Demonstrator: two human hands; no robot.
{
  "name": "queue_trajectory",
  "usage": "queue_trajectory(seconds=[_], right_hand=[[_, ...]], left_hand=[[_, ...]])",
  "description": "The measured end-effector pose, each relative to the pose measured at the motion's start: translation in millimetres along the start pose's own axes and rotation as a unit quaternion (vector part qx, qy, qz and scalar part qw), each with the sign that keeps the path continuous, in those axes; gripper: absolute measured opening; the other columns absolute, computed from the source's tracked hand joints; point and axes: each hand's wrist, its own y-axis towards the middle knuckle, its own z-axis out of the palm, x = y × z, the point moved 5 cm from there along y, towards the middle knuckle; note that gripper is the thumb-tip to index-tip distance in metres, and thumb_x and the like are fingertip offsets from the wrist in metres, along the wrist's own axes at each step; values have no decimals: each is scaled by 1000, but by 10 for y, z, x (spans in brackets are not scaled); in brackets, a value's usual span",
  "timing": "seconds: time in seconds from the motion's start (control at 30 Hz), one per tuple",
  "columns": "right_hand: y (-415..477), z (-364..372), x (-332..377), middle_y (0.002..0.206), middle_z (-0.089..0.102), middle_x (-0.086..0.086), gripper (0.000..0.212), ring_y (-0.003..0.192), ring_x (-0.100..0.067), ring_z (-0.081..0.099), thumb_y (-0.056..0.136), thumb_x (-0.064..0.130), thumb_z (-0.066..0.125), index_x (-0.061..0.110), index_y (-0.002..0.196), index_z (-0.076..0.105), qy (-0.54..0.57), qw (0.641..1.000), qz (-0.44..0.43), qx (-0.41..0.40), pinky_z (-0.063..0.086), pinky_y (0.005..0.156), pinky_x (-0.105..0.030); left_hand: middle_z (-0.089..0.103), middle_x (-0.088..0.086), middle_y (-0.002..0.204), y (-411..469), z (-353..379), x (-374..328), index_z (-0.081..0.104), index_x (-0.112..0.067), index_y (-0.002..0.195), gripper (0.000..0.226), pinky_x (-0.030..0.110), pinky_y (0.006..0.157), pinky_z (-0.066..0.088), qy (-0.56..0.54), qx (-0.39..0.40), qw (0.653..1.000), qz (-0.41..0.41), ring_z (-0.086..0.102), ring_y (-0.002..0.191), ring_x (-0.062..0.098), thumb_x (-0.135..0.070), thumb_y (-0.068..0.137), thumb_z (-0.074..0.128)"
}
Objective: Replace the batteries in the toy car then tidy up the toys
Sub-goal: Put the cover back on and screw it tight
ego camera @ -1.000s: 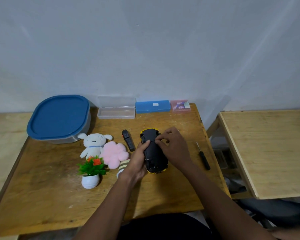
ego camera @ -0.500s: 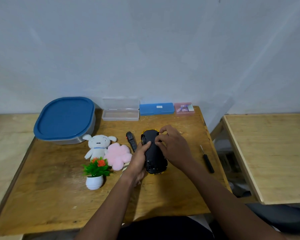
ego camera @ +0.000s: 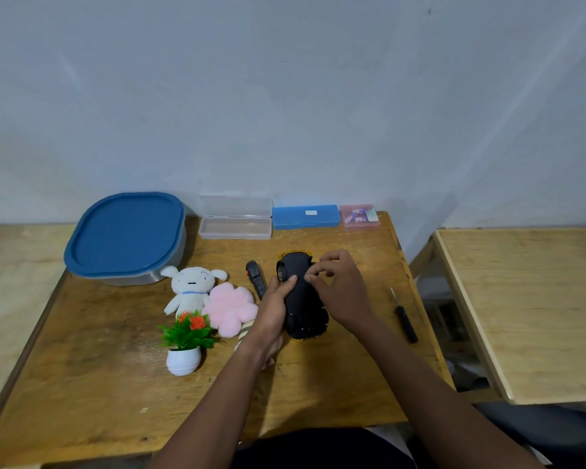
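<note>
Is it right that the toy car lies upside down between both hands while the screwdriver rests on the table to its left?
Not quite. In the head view the screwdriver rests on the table to the right of the upside-down toy car, beyond the right hand. The left hand steadies the car's other side.

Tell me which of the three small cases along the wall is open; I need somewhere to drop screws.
The clear plastic case, leftmost of the three, beside the blue-lidded tub. Its lid stands up against the wall; the blue case and pink case are shut.

A blue pencil case [ego camera: 305,216] and pink box [ego camera: 359,216] stand against the wall [ego camera: 285,96].
</note>
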Motion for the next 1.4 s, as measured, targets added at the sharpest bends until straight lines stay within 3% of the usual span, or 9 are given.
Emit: queue_trajectory(seconds=[0.2, 0.3, 0.37, 0.5, 0.87, 1.0, 1.17, 1.3, 1.4], right_hand=[[-67, 44, -36, 105, 53, 5, 10, 89, -9, 59, 84, 22, 77, 25, 85, 68, 112, 987, 98, -64, 46, 71, -14], [-102, 128, -92, 101, 65, 0, 11, 89, -15, 65, 85, 18, 77, 21, 83, 67, 191, 968, 151, -58, 55, 73, -27], [-119, 162, -134, 95, 70, -1, 11, 90, -17, 66, 85, 14, 76, 19, 81, 67, 243, 952, 184, -45, 57, 77, -34], [-137, 180, -148, 84, 69, 0, 12, 79, -13, 63, 85, 6, 75, 12, 80, 65, 308, 924, 225, -22, 50, 69, -27], [-229, 95, -359, 92, 69, -6, 11, 84, -16, 64, 86, 11, 75, 8, 88, 64, 349, 898, 268, -30, 56, 73, -33], [-287, -138, -710, 99, 69, 0, 8, 92, -15, 64, 86, 25, 73, 21, 90, 67, 231, 927, 274, -111, 55, 76, -33], [-469, -510, -1221, 131, 55, -5, 32, 123, -32, 46, 83, 24, 64, 34, 112, 60, -112, 935, 311, -130, 43, 100, -49], [-659, -535, -1551, 142, 42, -15, 34, 128, -40, 36, 95, 20, 53, 25, 129, 50, -167, 915, 360, -73, 35, 105, -52], [-729, -506, -1584, 128, 55, -13, 32, 111, -34, 53, 94, 15, 53, 23, 124, 53, -157, 934, 309, -82, 47, 85, -46]], left_hand=[[68, 15, 124, 11, 43, 0, 51, -20, 136, 36, 42, 84, 60, -21, -1, 1000, -3, 70, 109, 31, -27, 100, 56], [69, 15, 120, 6, 53, 24, 57, -26, 120, 18, 38, 76, 59, -39, -4, 999, -12, 70, 106, 30, -24, 102, 54], [69, 14, 121, 13, 39, 47, 56, -24, 125, 23, 38, 76, 60, -42, -6, 999, -10, 71, 105, 30, -24, 102, 54], [68, 16, 123, 17, 12, 68, 53, -21, 133, 32, 43, 83, 59, -31, -10, 999, -5, 70, 107, 32, -24, 101, 55], [69, 19, 123, 75, 141, 207, 53, -14, 137, 39, 48, 80, 59, -13, -3, 999, -41, 70, 106, 37, -28, 101, 54], [67, 24, 125, 147, 257, 291, 50, -12, 140, 43, 47, 75, 59, -9, -29, 997, -72, 68, 101, 41, -29, 100, 55], [67, 24, 123, 224, 412, 458, 51, -9, 135, 39, 42, 67, 61, 19, -22, 996, -87, 69, 89, 35, -29, 101, 55], [72, 13, 107, 214, 507, 564, 57, -15, 125, 26, 38, 64, 61, 43, 2, 995, -93, 71, 82, 27, -26, 101, 55], [72, 11, 103, 188, 540, 595, 59, -16, 121, 22, 37, 65, 61, 61, 19, 994, -86, 71, 81, 27, -25, 102, 53]])
